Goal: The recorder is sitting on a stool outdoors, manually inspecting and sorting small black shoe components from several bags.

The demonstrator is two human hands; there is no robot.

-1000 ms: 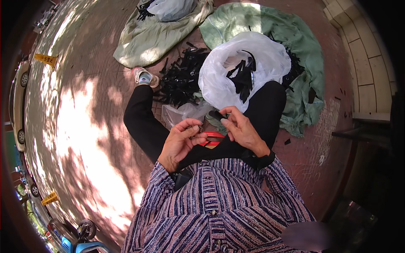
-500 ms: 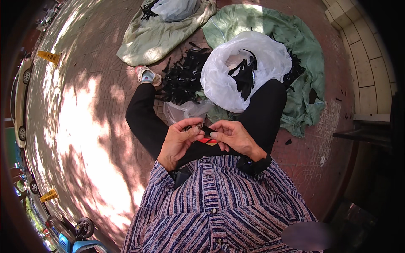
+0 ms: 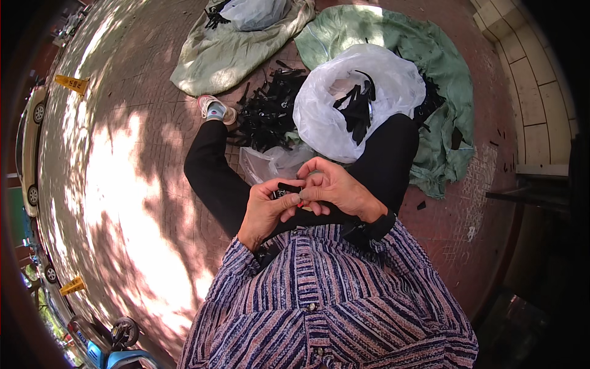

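My left hand point(image 3: 265, 210) and my right hand point(image 3: 339, 192) meet over my lap, fingertips pinched together. Between them is a small black strap-like piece point(image 3: 289, 187), with shiny metal bits showing at my left fingers. Both hands grip it, though my fingers cover much of its shape. A bit of red shows under the fingertips; what it belongs to is hidden. Just beyond my hands lies a crumpled clear plastic bag point(image 3: 276, 163). Farther off, a heap of similar black strap pieces point(image 3: 267, 111) lies on the ground, some with shiny parts.
An open white plastic bag point(image 3: 393, 77) holding black pieces point(image 3: 356, 111) stands beside my right leg, on a green woven sack point(image 3: 452, 166). A pale sack point(image 3: 215, 67) lies at the far left. Paving point(image 3: 153, 80) stretches left; a tiled wall point(image 3: 534, 92) rises at right.
My right hand has moved up and left, its fingers now raised against my left fingertips. The black piece has turned and sits further left, and less of the red shows.
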